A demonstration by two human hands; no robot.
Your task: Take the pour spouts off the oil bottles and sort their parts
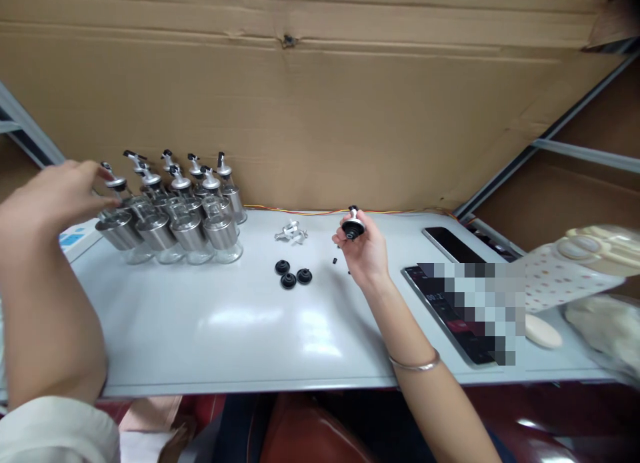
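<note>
Fingers of the right hand [370, 251] are closed in a pinch on a pourer [353, 229], lifted above the table [225, 343], its dark tip upward and its black ribbed plug turned toward the viewer. The left hand [55, 193] is at the far left of the clustered bottles [189, 231]; its thumb and fingers are parted beside a fitted pourer top [117, 183] (whether they press on it, I cannot tell).

Outward from the right hand, tiny black pieces [335, 261] lie just beside it. Further left are three loose black plugs [288, 281], with a small heap of pale spout parts [291, 233] behind them. The bottles stand close together; those at the back carry pourer tops, while the front ones appear to have bare necks. To the right lie two phones [447, 316], near a dotted white container [555, 276].

My reading is that the step in hand is handling one assembled pourer on the right while the left hand deals with a bottle. The next move seems to call for a steady right pinch and careful left fingers, since a careless nudge could knock neighbouring bottles together.
</note>
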